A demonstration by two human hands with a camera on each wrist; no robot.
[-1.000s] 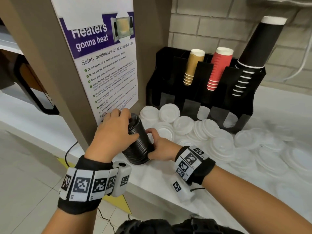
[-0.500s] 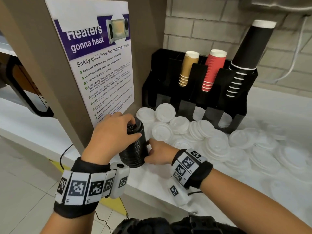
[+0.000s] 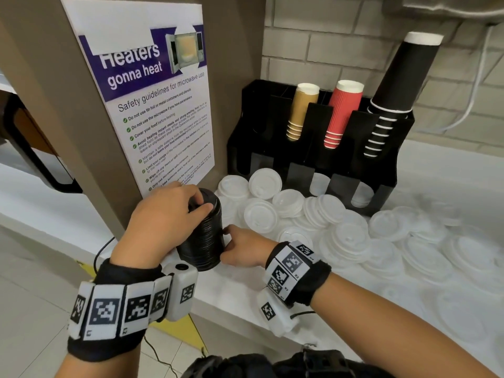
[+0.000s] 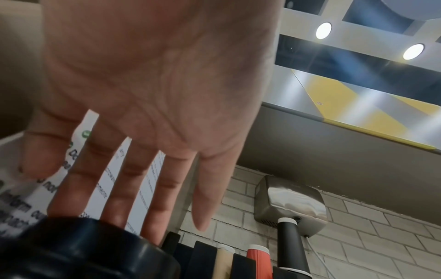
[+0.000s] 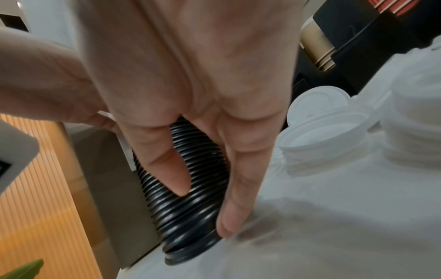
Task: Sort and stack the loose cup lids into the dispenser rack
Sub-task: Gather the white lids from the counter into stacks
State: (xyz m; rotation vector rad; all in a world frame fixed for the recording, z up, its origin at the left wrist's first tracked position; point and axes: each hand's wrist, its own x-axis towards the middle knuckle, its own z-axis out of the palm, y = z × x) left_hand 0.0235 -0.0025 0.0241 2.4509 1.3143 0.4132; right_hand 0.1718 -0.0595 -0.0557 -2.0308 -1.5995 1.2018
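A tall stack of black lids [image 3: 203, 238] stands on the white counter beside the brown panel. My left hand [image 3: 191, 205] caps its top, fingers over the far side and thumb on the near rim; the left wrist view shows the fingers [image 4: 114, 198] reaching onto the stack's top [image 4: 83, 251]. My right hand [image 3: 229, 241] grips the lower right side, with fingertips [image 5: 224, 222] at the base of the ribbed stack [image 5: 190, 188]. Loose white lids [image 3: 321, 211] lie heaped in front of the black dispenser rack [image 3: 261, 126].
The rack holds tan cups [image 3: 301, 113], red cups [image 3: 341, 113] and black cups [image 3: 401, 75]; white lids [image 3: 319, 184] show in two lower slots. A microwave poster [image 3: 158, 105] hangs on the panel to the left. The counter edge [image 3: 231, 309] runs just below my wrists.
The black stack has gone from leaning to nearly upright. Both hands have stayed on it, the left on top and the right low on its side.
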